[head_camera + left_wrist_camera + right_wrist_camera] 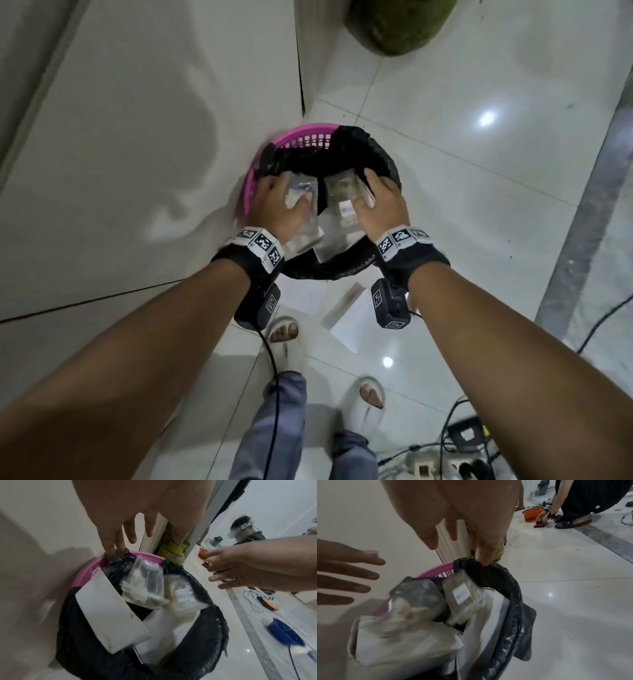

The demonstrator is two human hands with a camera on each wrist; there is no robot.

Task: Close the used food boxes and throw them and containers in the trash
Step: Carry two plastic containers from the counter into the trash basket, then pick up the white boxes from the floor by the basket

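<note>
Two clear plastic containers with food remains, one on the left (301,195) and one on the right (342,195), hang blurred over the mouth of a pink trash basket (270,144) lined with a black bag (376,154). My left hand (274,202) and right hand (383,202) hover just above them. In the wrist views the left hand (130,531) and right hand (462,527) have spread fingers, and the containers (145,582) (465,592) sit apart below them. White food boxes (109,612) (402,642) stand inside the bag.
The basket stands against a wall (120,137) on glossy tile floor. A green object (394,24) lies behind it. A white flat piece (342,315) lies near my slippered feet. Cables and a power strip (445,459) are at lower right. Another person crouches by an orange bowl (532,513).
</note>
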